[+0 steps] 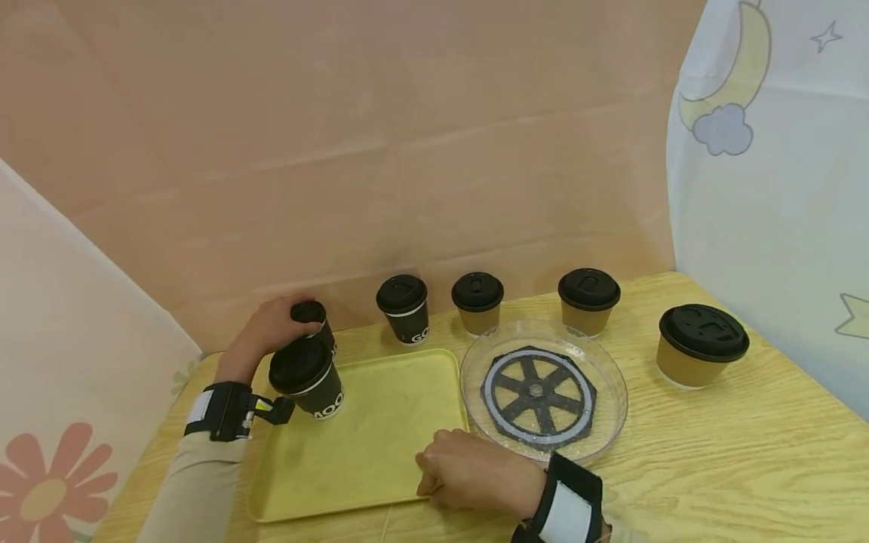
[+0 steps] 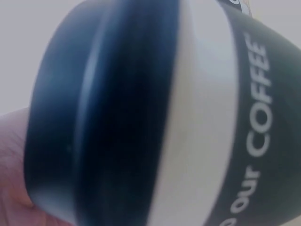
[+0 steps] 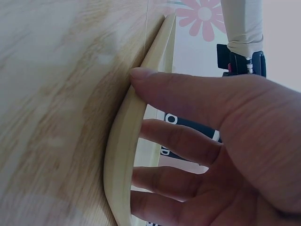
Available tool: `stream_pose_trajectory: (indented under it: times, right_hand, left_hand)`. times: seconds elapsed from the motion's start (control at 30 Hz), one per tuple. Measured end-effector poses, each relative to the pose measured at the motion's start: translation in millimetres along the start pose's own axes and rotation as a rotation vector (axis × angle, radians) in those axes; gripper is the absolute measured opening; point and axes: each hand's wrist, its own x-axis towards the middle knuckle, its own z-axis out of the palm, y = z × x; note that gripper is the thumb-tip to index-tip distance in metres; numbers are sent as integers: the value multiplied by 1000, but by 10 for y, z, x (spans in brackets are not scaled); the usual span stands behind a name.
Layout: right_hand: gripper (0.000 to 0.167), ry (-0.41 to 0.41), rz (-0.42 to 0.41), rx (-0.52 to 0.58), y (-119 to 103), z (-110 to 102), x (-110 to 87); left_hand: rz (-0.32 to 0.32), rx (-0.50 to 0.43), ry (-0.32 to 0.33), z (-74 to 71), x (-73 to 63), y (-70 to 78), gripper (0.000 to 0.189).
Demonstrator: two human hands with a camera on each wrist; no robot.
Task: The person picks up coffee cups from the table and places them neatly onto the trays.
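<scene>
One yellow tray [image 1: 380,452] is laid on the table [image 1: 760,467], and in its far left corner one lidded black cup [image 1: 319,392] is stood. Just behind that, a second black cup [image 1: 329,339] is grasped by the left hand [image 1: 274,324], thumb and fingers being set about its top; whether its base is borne by tray or table cannot be told. The tray's near rim, toward the right corner, is pinched by the right hand [image 1: 465,469], thumb outside and fingers inside. Just right of the tray one clear dish [image 1: 613,392] is placed; one black spoked wheel [image 1: 536,391] is seen within its outline, whether in or under it being unclear. Six cups are counted: three black, the third black cup [image 1: 407,326] being behind the tray, and three lidded brown cups [image 1: 585,320], ranged behind and right of the dish. Contents are hidden by the lids.
</scene>
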Motion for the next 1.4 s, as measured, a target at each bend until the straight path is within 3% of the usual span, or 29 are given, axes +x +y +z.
stream_pose_trajectory:
  times: [0.57,0.8,1.13,1.4]
  right_hand:
    - [17,11,2,3,-12,17,10]
    - [19,2,24,23,-11,21,3]
    - [18,10,21,5,-3,21,-5]
    - [17,9,12,-3,-6,9,-3]
  left_hand:
    - [-9,1,12,14,-38,-31,63]
    - [-21,22,54,-38,-41,-42,65]
    - [-60,15,107,-171,-63,96,65]
    - [-36,5,210,-273,-113,217,63]
